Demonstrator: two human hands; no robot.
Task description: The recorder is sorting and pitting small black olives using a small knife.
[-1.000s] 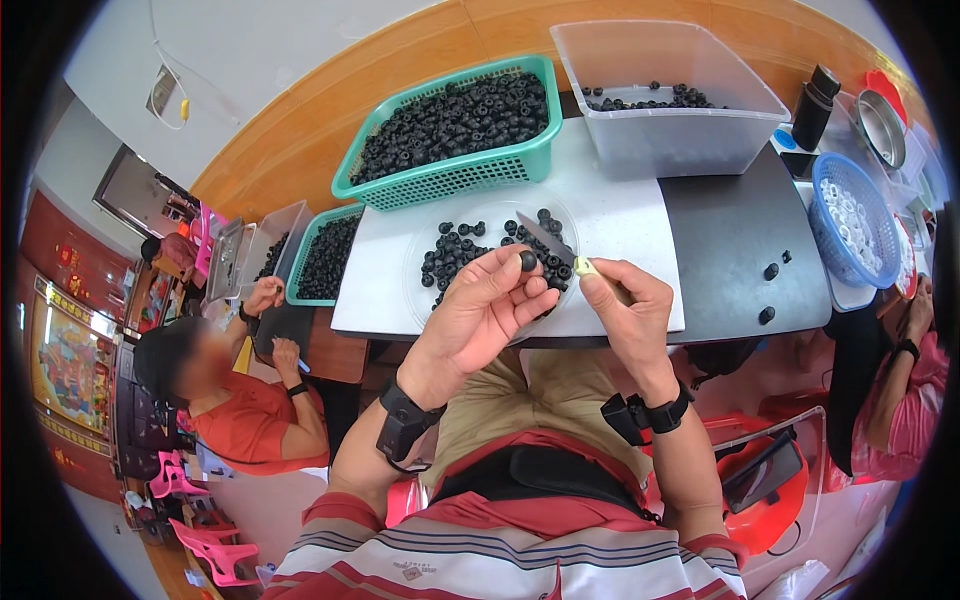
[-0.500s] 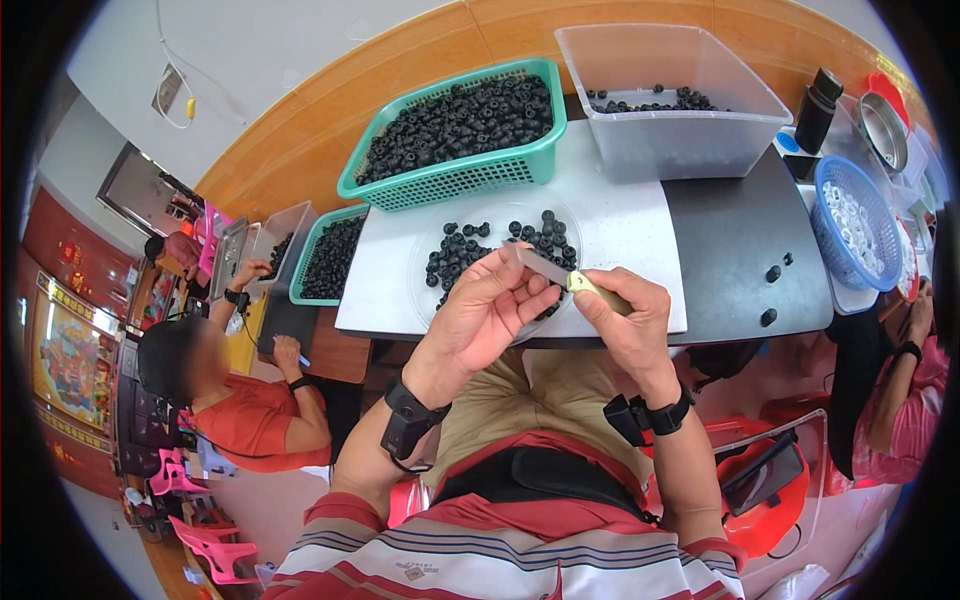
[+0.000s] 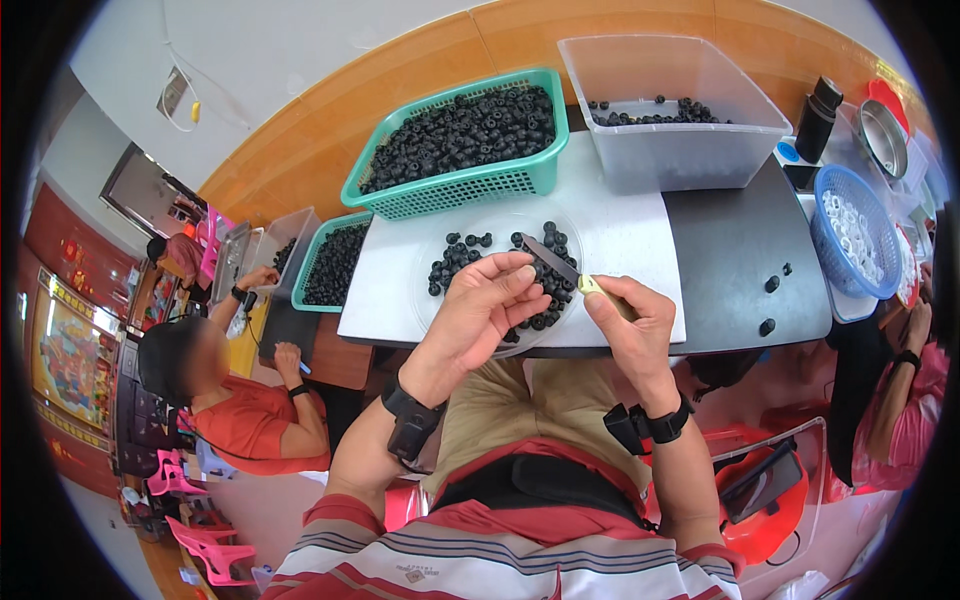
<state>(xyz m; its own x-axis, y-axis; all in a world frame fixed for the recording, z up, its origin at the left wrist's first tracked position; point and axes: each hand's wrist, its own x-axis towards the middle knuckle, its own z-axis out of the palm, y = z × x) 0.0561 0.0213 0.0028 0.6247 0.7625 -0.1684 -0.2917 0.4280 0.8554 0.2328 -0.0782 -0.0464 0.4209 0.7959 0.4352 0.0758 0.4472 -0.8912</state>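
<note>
A knife with a dark blade (image 3: 551, 258) and a pale yellow-green handle is gripped in my right hand (image 3: 640, 320). Its blade slants up and to the left, over the far side of my left fingers. My left hand (image 3: 488, 305) is turned palm-up, thumb and forefinger pressed together close to the blade; whatever they pinch is too small or hidden to name. Below both hands lies a clear round tray (image 3: 418, 298) with small black knobbed parts (image 3: 452, 262) spread in it. It rests on a white board (image 3: 640, 250).
Behind stand a green basket (image 3: 460, 192) heaped with black parts and a clear plastic bin (image 3: 670, 160) holding some. A smaller green basket (image 3: 335, 255) is at left. Loose black parts (image 3: 767, 327) and a blue basket (image 3: 848, 235) of white pieces lie right. Co-workers sit on both sides.
The knife blade has turned from a bright face to a dark one, and its tip has risen slightly off my left fingers. My left fingers have closed in a little more.
</note>
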